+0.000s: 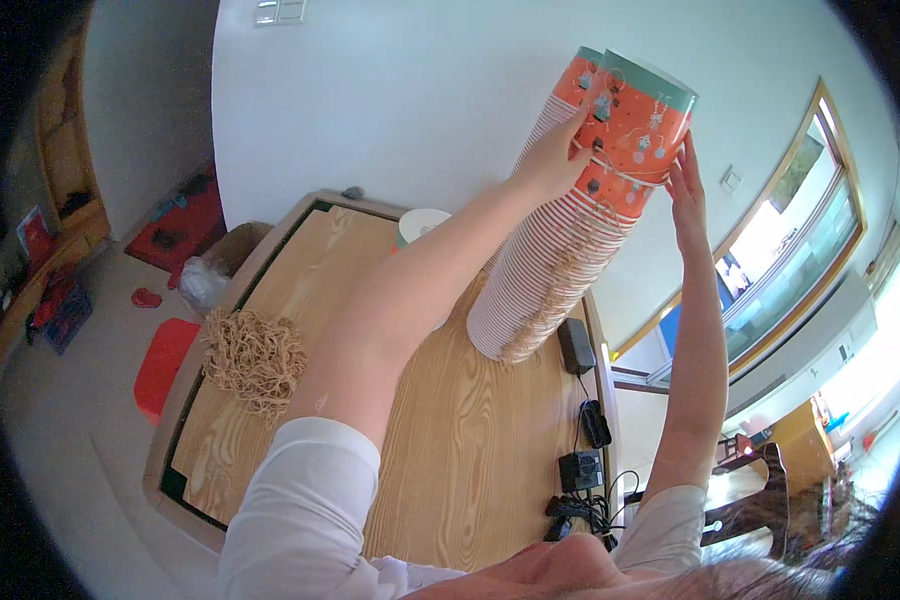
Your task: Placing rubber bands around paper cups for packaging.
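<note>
A tall stack of nested paper buckets (560, 265) stands upside down on the wooden table (450, 470), their pale rims closely layered. Topping it is an orange paper bucket (638, 120) with a green band and small printed figures. My left hand (555, 160) grips its left side, fingers bent round it. On the opposite side my right hand (687, 190) presses against it, partly hidden behind the bucket. Brown twine (570, 265) runs down the front of the stack. A second bucket stack (575, 75) rises behind, mostly covered.
Loose brown twine (255, 360) lies heaped at the table's left. A bucket with a pale round top (423, 222) stands behind my left forearm. Black power adapters (580, 470) and cables line the right edge. A red stool (165, 368) is beside the table; a wall rises behind.
</note>
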The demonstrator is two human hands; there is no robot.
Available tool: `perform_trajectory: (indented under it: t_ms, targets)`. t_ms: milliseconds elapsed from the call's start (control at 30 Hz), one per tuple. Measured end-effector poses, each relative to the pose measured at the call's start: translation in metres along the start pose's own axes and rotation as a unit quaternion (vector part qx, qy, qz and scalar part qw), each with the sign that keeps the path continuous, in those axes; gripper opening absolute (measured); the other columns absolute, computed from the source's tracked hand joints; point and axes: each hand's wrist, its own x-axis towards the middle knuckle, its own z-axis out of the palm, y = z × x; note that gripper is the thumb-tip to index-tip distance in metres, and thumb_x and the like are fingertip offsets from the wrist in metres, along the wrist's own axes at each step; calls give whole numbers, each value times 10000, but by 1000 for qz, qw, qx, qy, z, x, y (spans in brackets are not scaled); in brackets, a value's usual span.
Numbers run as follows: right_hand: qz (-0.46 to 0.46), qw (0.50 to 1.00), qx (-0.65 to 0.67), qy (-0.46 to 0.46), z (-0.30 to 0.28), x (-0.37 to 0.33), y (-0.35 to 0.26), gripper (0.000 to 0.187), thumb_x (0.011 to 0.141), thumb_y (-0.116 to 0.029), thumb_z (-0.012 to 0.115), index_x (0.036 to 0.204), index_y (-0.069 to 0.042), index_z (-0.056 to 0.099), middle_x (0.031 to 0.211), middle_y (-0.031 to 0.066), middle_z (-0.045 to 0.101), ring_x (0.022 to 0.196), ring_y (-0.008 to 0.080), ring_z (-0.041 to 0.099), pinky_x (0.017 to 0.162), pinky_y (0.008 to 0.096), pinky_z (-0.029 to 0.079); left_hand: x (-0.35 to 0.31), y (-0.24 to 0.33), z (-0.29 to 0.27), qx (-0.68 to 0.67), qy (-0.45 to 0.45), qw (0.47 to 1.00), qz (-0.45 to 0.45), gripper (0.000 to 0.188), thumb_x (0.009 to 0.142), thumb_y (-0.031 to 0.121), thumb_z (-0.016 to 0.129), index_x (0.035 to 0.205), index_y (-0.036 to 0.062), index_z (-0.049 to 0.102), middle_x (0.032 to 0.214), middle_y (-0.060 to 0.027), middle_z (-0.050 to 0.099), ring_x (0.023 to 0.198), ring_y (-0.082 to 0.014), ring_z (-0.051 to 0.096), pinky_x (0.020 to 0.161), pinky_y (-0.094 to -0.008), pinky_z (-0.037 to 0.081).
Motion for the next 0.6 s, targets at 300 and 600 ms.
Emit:
perform_trajectory:
  t_ms: [300, 600]
  targets:
    - [52, 997, 55, -24, 8, -37, 22, 583, 980, -212, 438, 1488, -174, 155, 1469, 85, 334, 1262, 188, 407, 1031, 343, 338, -48, -22, 13, 127, 46, 987, 86, 561, 837, 206, 603, 1325, 10, 409, 1230, -227, 531, 1096, -375, 528, 952, -436, 416]
    - [-46, 985, -93, 139, -7, -40, 50, 460, 928, -67, 503, 1375, -97, 396, 1279, 118, 514, 1137, 208, 516, 983, 324, 411, -84, -19, -2, 229, 21, 970, 83, 518, 833, 219, 602, 1292, 33, 451, 1315, -213, 465, 1194, -377, 449, 983, -459, 381]
